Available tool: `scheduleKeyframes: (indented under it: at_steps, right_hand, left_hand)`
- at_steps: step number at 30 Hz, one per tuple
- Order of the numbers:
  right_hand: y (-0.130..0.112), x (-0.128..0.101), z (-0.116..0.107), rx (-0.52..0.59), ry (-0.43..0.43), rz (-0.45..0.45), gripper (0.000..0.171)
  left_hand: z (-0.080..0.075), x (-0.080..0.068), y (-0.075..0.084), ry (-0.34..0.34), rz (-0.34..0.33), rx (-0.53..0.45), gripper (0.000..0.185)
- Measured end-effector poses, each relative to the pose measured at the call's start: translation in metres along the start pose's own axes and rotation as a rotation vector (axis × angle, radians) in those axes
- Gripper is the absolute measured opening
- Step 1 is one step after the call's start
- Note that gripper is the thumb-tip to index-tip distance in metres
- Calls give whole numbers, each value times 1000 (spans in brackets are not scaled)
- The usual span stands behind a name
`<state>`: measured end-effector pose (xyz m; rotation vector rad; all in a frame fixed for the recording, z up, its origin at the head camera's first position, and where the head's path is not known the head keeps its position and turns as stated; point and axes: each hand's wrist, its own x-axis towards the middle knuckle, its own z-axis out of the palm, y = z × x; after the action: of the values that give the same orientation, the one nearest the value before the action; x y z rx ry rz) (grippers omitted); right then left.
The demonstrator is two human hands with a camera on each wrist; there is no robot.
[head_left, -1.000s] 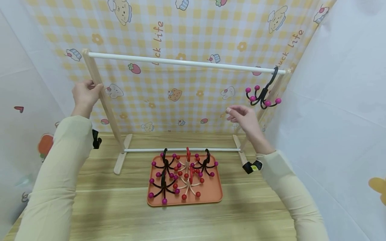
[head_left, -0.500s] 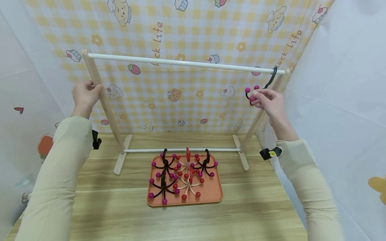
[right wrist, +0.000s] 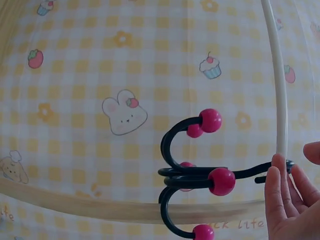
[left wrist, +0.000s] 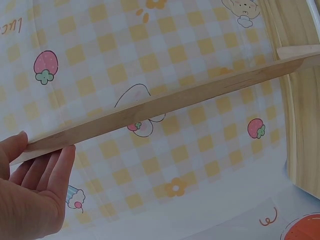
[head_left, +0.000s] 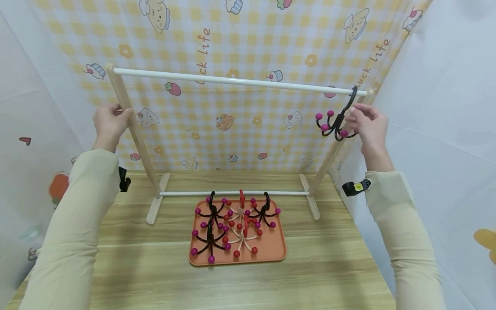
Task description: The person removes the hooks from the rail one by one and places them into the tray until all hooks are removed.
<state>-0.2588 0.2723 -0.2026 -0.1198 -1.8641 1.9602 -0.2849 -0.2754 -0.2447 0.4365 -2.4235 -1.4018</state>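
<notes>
Over at nine o'clock, the left hand (head_left: 110, 122) wraps its fingers and thumb round the slanted wooden post (head_left: 131, 129) of the tabletop rack, a bracing hold, by the look of it, so the light frame cannot rock. The left wrist view confirms it: fingers (left wrist: 47, 172) curled against the underside of that pale strip of wood.

Along the top runs the white rail (head_left: 240, 80), and at three o'clock the black multi-prong hook (head_left: 336, 122) hangs from it by its curved neck, magenta ball tips splayed towards the left. The right hand (head_left: 368, 125) sits just beside it; in the wrist view its fingertips (right wrist: 276, 187) touch the hook's stem right where it meets the rail, fingers fairly straight, not clamped round anything. That reads as a steadying touch, settling the hook on the bar.

Down at six o'clock, an orange tray (head_left: 277, 254) rests on the wooden tabletop (head_left: 329, 275), holding a tangle of more hooks (head_left: 232, 226), black with magenta tips and pale with red tips, close to hand in front of the rack's lower bar.

Behind it all hangs a yellow checked backdrop (head_left: 248, 38) printed with cartoon animals and strawberries; white sheeting closes off both sides.
</notes>
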Motion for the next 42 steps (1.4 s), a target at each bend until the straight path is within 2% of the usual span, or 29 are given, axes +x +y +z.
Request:
scheduleKeyframes:
  at_steps: [6, 13, 21, 24, 29, 36, 42]
  right_hand:
    - [6, 9, 0, -2, 18, 37, 33]
    - [16, 17, 3, -132, -46, 97, 50]
    - [11, 26, 12, -219, -47, 105, 49]
    - [6, 29, 16, -211, -22, 96, 46]
    - [1, 31, 19, -120, 14, 84, 37]
    - [-4, 33, 18, -64, 34, 111, 8]
    - [-6, 32, 17, -50, 29, 123, 8]
  left_hand:
    - [1, 1, -1, 4, 2, -3, 52]
    - [1, 2, -1, 2, 2, 3, 52]
    - [1, 1, -1, 13, 4, 9, 52]
    - [1, 1, -1, 11, 0, 12, 52]
    - [1, 1, 0, 9, 2, 22, 52]
    - [1, 0, 0, 10, -3, 10, 52]
    - [1, 0, 0, 10, -1, 6, 52]
